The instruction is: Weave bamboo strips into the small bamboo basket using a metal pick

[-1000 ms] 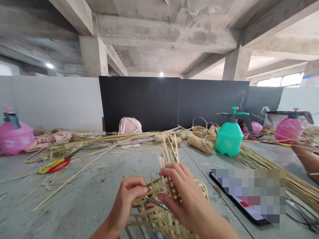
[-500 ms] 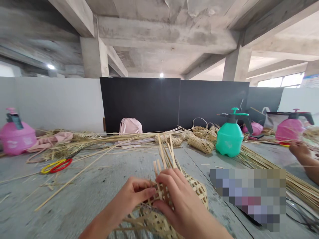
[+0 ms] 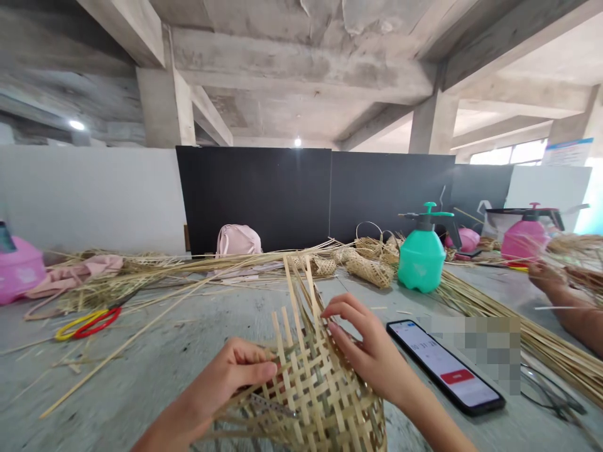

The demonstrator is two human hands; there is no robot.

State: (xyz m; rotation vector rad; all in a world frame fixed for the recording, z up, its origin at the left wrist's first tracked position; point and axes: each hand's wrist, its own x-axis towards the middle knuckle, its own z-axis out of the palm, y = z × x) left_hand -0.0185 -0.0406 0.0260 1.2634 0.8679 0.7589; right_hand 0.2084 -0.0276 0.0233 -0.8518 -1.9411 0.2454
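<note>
A half-woven bamboo basket (image 3: pixel 325 389) lies in front of me, its open lattice of pale and greenish strips tilted toward me. Long loose bamboo strips (image 3: pixel 296 301) stick up from its far edge. At the basket's left edge, my left hand (image 3: pixel 235 376) pinches the weave between thumb and fingers. My right hand (image 3: pixel 365 345) is at the upper right edge, its bent fingertips close together on a standing strip; part of the grip is hidden. A thin grey strip with dotted marks (image 3: pixel 273 405) lies across the weave below my left hand.
Red-and-yellow scissors (image 3: pixel 89 323) lie at left near a pink spray bottle (image 3: pixel 19 267). On the right are a phone (image 3: pixel 445 364), glasses (image 3: pixel 551 389), a green spray bottle (image 3: pixel 421 260) and a bamboo bundle (image 3: pixel 509 320). Another person's hand (image 3: pixel 549 279) rests farther right. Finished woven pieces (image 3: pixel 370 270) lie behind.
My right hand has moved from the middle of the weave to its upper right edge, uncovering more lattice. My left hand still grips the left edge. The view has turned slightly right.
</note>
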